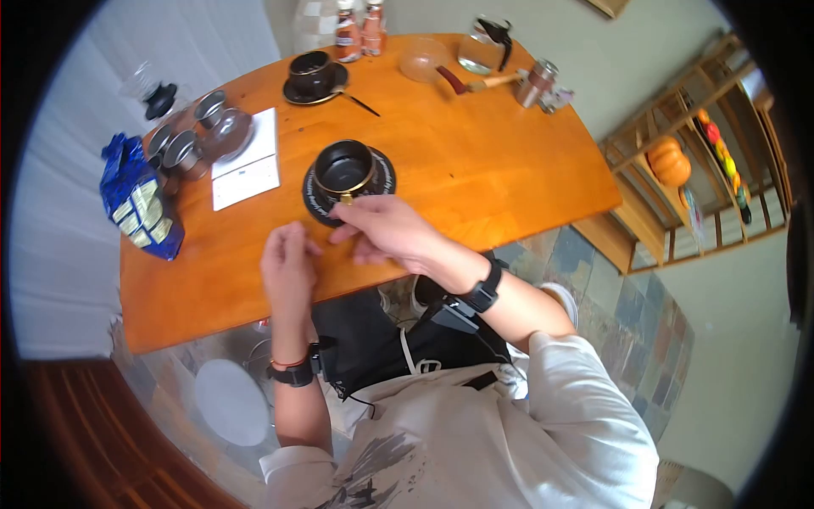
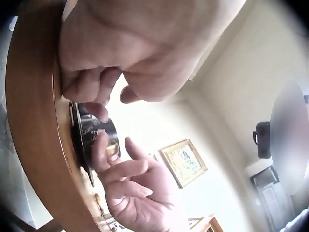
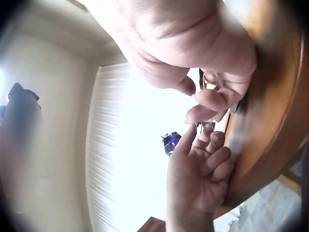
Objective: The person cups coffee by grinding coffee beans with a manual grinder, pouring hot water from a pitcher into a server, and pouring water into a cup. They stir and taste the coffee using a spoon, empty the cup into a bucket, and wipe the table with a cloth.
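A black cup (image 1: 346,167) with a gold rim stands on a black saucer (image 1: 389,182) with white lettering, near the table's front edge. My right hand (image 1: 392,227) is right at the cup's gold handle (image 3: 208,83), its fingers loosely bent and the thumb apart from them. My left hand (image 1: 289,259) hovers left of the saucer with relaxed, bent fingers and holds nothing. In the left wrist view, the right hand (image 2: 140,188) faces the left hand (image 2: 130,48), and its fingers partly cover the cup (image 2: 99,128).
On the left are a blue bag (image 1: 140,199), metal cups (image 1: 185,151), a glass carafe (image 1: 229,134) and a white sheet (image 1: 246,182). Farther back stand another black cup (image 1: 311,75) with a spoon (image 1: 360,103), a clear bowl (image 1: 422,59) and a glass pot (image 1: 480,55).
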The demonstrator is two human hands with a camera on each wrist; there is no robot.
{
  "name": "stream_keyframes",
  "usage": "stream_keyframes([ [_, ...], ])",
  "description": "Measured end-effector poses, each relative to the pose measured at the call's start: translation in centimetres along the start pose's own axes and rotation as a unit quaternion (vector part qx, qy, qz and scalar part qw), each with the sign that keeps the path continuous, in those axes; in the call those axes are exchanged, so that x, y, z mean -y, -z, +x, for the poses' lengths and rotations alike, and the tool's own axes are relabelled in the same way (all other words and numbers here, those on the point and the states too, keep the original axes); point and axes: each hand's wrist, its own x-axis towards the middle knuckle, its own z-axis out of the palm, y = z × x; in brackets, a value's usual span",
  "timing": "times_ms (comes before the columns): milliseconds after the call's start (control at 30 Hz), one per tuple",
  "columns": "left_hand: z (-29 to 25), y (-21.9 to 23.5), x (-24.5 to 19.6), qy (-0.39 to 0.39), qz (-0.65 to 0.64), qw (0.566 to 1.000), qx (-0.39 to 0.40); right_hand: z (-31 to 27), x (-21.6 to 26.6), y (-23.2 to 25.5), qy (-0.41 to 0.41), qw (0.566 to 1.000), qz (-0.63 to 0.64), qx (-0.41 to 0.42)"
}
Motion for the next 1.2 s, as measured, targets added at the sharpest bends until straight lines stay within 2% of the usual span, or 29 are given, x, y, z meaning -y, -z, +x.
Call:
stream_keyframes([
  [67,0.3,1.5,0.1,0.017,-0.017,1.0,0.019,0.3,-0.9,-1.7,0.003,0.992,0.123,-0.026],
  [133,0.3,1.8,0.0,0.032,-0.04,0.998,0.023,1.2,-2.0,-2.1,0.039,0.988,0.145,-0.031],
  [200,0.3,2.2,0.7,0.0,-0.012,0.999,0.038,1.4,-2.6,-2.2,0.057,0.985,0.16,-0.036],
  [300,-0.1,1.4,0.8,-0.012,0.05,0.999,-0.013,1.0,-3.9,-0.9,0.11,0.978,0.176,0.001],
  [333,0.3,2.0,1.2,-0.012,0.046,0.999,0.006,0.2,-4.2,-0.2,0.121,0.976,0.179,0.019],
  [400,0.2,2.1,1.3,-0.019,0.052,0.998,0.004,-3.0,-3.5,1.6,0.146,0.972,0.185,-0.021],
  [467,-0.1,-0.1,1.1,0.001,0.053,0.998,0.034,-7.2,-3.4,4.0,0.156,0.979,0.129,-0.032],
  [533,-0.6,1.1,1.1,-0.041,0.091,0.995,0.019,-10.6,-4.8,7.3,0.213,0.971,0.075,-0.082],
  [600,-0.5,1.3,1.2,-0.041,0.105,0.993,0.043,-16.0,-5.5,10.4,0.183,0.969,0.029,-0.165],
  [700,-0.7,0.9,0.9,-0.053,0.139,0.988,0.035,-23.0,-8.1,14.5,0.147,0.949,0.054,-0.275],
  [800,-0.8,0.8,0.9,-0.046,0.119,0.992,0.017,-28.1,-11.1,17.1,0.091,0.896,0.037,-0.433],
  [933,-0.9,0.8,0.9,-0.067,0.115,0.991,0.006,-32.2,-15.6,20.0,0.029,0.819,0.035,-0.572],
  [1033,-0.4,1.4,1.1,-0.062,0.124,0.99,0.009,-34.0,-18.5,21.9,0.001,0.794,0.028,-0.607],
  [1100,-0.2,1.7,1.2,-0.058,0.123,0.991,0.011,-34.6,-20.6,23.3,-0.06,0.763,0.012,-0.643],
  [1133,-0.3,1.6,1.2,-0.064,0.127,0.99,0.014,-34.7,-21.6,23.8,-0.061,0.763,0.013,-0.644],
  [1200,-0.3,1.6,1.2,-0.07,0.131,0.989,0.016,-34.8,-23.4,24.9,-0.136,0.732,-0.039,-0.667],
])
